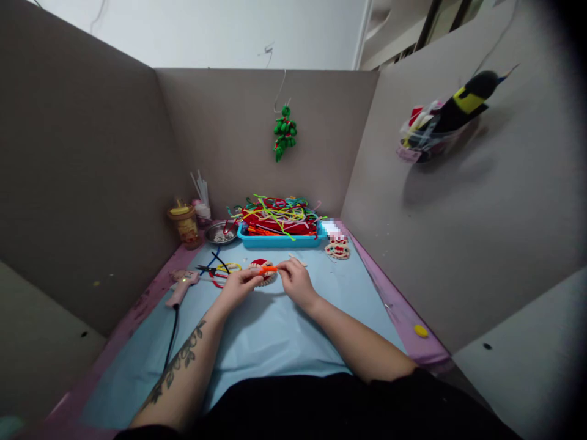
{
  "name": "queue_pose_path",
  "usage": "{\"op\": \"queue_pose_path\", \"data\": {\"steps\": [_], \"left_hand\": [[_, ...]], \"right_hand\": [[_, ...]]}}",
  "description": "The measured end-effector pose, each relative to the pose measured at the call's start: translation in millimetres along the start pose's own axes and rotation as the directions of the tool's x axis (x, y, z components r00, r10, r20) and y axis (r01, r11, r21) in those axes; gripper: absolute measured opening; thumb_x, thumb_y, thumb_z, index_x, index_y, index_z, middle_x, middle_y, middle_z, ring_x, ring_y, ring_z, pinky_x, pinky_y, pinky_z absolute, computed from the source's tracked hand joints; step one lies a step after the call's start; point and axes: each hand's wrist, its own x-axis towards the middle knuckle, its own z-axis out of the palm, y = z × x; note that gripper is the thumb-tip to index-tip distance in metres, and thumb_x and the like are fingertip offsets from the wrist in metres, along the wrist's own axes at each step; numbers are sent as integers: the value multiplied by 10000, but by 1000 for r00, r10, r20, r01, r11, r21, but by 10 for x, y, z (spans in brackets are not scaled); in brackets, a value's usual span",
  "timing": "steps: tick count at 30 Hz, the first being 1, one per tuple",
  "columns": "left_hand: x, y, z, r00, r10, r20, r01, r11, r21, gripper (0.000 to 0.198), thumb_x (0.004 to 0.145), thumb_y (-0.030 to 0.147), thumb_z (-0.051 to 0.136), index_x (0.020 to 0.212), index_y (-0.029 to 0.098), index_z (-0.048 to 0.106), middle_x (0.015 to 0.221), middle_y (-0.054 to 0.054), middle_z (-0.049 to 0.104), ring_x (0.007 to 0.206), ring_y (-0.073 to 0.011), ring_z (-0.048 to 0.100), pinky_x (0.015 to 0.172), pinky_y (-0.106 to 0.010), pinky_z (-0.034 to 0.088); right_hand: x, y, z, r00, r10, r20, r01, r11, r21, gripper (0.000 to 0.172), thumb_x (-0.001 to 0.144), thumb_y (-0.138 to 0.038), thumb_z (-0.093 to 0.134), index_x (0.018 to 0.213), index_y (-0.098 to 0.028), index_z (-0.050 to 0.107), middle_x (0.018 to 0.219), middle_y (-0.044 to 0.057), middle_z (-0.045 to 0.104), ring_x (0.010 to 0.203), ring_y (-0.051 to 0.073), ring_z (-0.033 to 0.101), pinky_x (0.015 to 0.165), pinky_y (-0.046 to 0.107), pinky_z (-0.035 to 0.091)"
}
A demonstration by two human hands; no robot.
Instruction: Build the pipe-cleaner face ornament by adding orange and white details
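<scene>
Between my hands is a short orange piece [268, 270], which looks like rolled or bundled pipe cleaner. My left hand [242, 287] pinches its left end, fingers closed. At its right end the fingertips of my right hand [297, 283] are closed on it too. Just behind lies a round red-and-cream craft piece [261, 263], partly covered by my left fingers and the orange piece. A small cream strip [298, 261] rests on the blue sheet beyond my right hand. Left of my left hand lie scissors or pliers with red and yellow handles [221, 275].
A blue tray [280, 242] heaped with coloured pipe cleaners stands at the back. Beside it are a metal bowl [221, 233] and a lidded cup [187, 226]. A pink glue gun [182, 287] trails a black cord. Finished-looking red-and-cream pieces [338, 249] sit right. Grey panels [266, 153] enclose three sides.
</scene>
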Motion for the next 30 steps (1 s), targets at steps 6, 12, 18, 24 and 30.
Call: {"op": "queue_pose_path", "data": {"steps": [6,12,18,24,30], "left_hand": [[-31,17,102,989,135,-54,-118,961,251,277,849,343,547,932,158,736,807,-58,712,716,-170,595,661,-255,441],[-52,6,92,979,197,-49,-154,879,450,247,881,282,498,846,162,711,776,-59,685,682,-156,577,640,-243,404],[-78,53,119,990,132,-45,-72,763,643,246,882,256,476,744,160,656,747,-71,670,670,-159,588,615,-242,372],[-76,95,158,997,76,-28,-31,683,729,226,880,247,475,789,171,668,802,-85,693,723,-178,619,617,-248,373],[-99,88,129,993,114,-43,-37,619,785,216,878,253,485,833,182,683,870,-94,694,765,-197,622,625,-260,387]], "right_hand": [[-29,40,32,998,23,61,-12,985,-174,201,866,-114,450,885,-164,644,836,72,624,845,193,578,799,304,456],[-53,-25,23,987,24,161,57,877,-477,241,867,-87,443,936,-182,653,892,84,614,838,203,556,739,283,424],[-59,-115,11,956,46,290,149,774,-616,249,845,-89,474,997,-170,653,924,109,611,863,224,541,707,293,406],[-55,-129,36,939,70,337,167,766,-621,237,847,-108,483,1012,-158,645,943,124,616,879,236,540,697,305,410],[-69,-88,51,920,33,391,236,748,-620,233,854,-103,474,990,-167,652,938,124,628,875,232,543,681,303,395]]}}
